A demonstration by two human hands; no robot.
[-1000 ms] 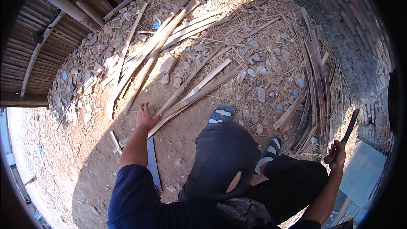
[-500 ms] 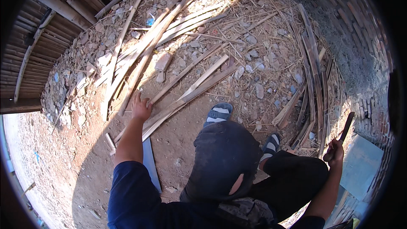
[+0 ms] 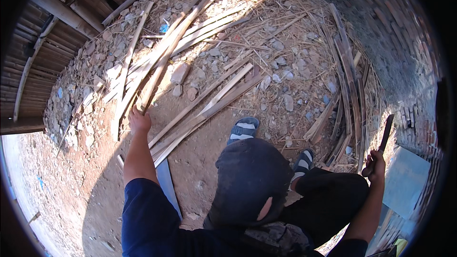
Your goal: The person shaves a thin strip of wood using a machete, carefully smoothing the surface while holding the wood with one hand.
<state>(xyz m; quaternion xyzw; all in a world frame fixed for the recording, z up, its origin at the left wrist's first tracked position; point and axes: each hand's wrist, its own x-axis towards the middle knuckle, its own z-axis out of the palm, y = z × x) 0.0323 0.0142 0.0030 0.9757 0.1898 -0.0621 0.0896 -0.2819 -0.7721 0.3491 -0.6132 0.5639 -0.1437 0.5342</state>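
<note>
My left hand (image 3: 139, 121) reaches forward to the near end of a long wooden strip (image 3: 163, 73), its fingers closed around that end. The strip lies on a pile of similar pale strips (image 3: 127, 69). Off to the right, my right hand (image 3: 376, 165) grips a machete (image 3: 387, 131) by its handle, the dark blade tilted up and away from me. Between my left arm and my knee, more wooden strips (image 3: 216, 101) rest on the dirt. A handsaw's blade (image 3: 166, 183) sticks out below their near ends, its handle hidden.
Dark weathered strips (image 3: 351, 74) lie in a heap along the brick wall (image 3: 402, 43) at right. Stones and straw (image 3: 285, 66) cover the far ground. A bamboo structure (image 3: 57, 24) stands at upper left. A pale blue panel (image 3: 406, 181) leans near my right arm.
My left hand has moved left and slightly forward, from above the nearer strips to the end of a strip in the pile, and closed on it. The machete has risen slightly.
</note>
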